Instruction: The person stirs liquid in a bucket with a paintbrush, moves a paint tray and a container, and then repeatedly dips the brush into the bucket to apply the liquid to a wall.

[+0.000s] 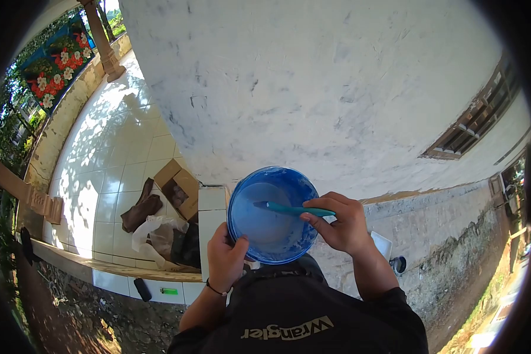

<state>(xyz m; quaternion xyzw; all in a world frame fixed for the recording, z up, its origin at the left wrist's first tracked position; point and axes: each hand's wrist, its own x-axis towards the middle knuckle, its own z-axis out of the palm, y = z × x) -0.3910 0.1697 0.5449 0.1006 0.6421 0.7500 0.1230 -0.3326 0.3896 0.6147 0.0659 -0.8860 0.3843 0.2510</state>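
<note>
A round blue bowl (301,187) coated with whitish paint sits in front of my chest, close to a white plastered wall (312,82). My left hand (225,258) grips the bowl's near left rim. My right hand (339,222) holds a teal-handled tool (292,209), whose tip reaches into the bowl from the right. What the tool's tip is cannot be made out.
A white tiled porch floor (109,159) lies to the left, with an open cardboard box (178,187), a brown cloth (140,207) and a plastic bag (153,231). A white block (210,219) stands beside the bowl. A barred window (475,121) is in the wall at right.
</note>
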